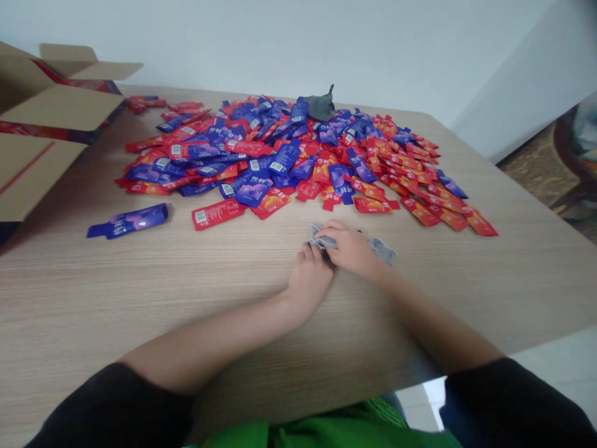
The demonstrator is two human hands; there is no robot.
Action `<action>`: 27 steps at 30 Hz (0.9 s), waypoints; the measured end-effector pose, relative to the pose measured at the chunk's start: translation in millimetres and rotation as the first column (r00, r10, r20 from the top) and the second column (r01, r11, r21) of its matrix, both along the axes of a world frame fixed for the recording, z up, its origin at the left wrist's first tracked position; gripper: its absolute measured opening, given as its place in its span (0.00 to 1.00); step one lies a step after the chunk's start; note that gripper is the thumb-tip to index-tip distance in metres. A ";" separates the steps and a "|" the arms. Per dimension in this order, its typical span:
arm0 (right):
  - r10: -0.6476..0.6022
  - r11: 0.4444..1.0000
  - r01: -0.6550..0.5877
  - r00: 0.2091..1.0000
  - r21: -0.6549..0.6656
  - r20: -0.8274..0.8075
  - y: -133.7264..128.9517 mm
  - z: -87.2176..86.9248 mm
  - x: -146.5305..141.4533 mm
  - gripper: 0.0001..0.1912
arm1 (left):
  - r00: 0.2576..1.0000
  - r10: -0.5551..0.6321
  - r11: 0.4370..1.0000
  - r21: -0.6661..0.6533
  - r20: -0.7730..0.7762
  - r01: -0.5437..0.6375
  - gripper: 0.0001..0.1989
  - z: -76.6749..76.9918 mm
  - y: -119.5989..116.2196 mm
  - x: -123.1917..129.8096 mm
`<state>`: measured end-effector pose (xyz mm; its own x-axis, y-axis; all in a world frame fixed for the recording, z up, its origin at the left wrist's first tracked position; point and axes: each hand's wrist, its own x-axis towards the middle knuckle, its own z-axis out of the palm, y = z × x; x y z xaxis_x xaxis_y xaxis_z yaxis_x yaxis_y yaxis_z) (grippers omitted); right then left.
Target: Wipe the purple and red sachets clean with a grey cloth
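Observation:
My right hand (352, 247) is closed on a thin grey cloth (384, 251), whose ends stick out at both sides of the fingers. Pressed close against it, my left hand (310, 277) has its fingers curled on a blue pouch; only small dark blue edges show between and beside the hands, and the rest is covered. Both hands rest low on the table, in front of a wide heap of red and blue pouches (254, 186). Left of the hands, a red pouch (218, 214) and a separate blue pouch (135, 222) lie flat.
An open cardboard box (60, 109) stands at the left with its flaps spread. A dark grey cloth (321, 107) sits on the back of the heap. Overlapping red pouches (422, 180) fan out at the right. The wooden table (186, 274) meets a white wall behind.

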<state>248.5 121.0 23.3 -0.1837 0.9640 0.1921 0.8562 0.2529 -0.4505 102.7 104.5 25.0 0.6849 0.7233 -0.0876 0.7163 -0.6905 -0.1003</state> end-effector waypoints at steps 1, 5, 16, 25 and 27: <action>0.011 1.000 -0.010 0.999 -0.024 0.040 -0.3 -3.0 -3.9 0.18 | 1.000 -0.001 1.000 -0.004 -0.003 0.001 0.19 0.6 0.0 -0.1; -0.042 0.998 0.049 0.989 -0.044 0.139 -5.9 -10.4 5.5 0.17 | 1.000 0.001 1.000 -0.010 -0.010 -0.001 0.20 0.7 -0.4 0.0; -0.305 0.952 0.305 0.952 0.001 0.023 -28.2 -29.5 67.9 0.13 | 1.000 0.024 0.999 -0.033 -0.006 -0.024 0.22 -0.5 -1.3 2.1; -0.336 0.942 0.336 0.942 0.009 0.020 -29.1 -12.7 73.5 0.11 | 0.998 0.039 0.999 -0.033 0.050 -0.037 0.22 -1.8 -0.3 -1.7; -0.258 0.964 0.260 0.965 0.063 -0.045 -27.7 -4.7 57.1 0.11 | 0.998 0.033 0.999 -0.032 0.057 -0.031 0.22 -1.5 0.0 -2.6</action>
<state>305.6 93.3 18.6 0.0786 0.9624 0.2601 0.8798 0.0557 -0.4720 100.1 104.6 23.5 0.6660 0.7426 -0.0714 0.7422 -0.6692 -0.0373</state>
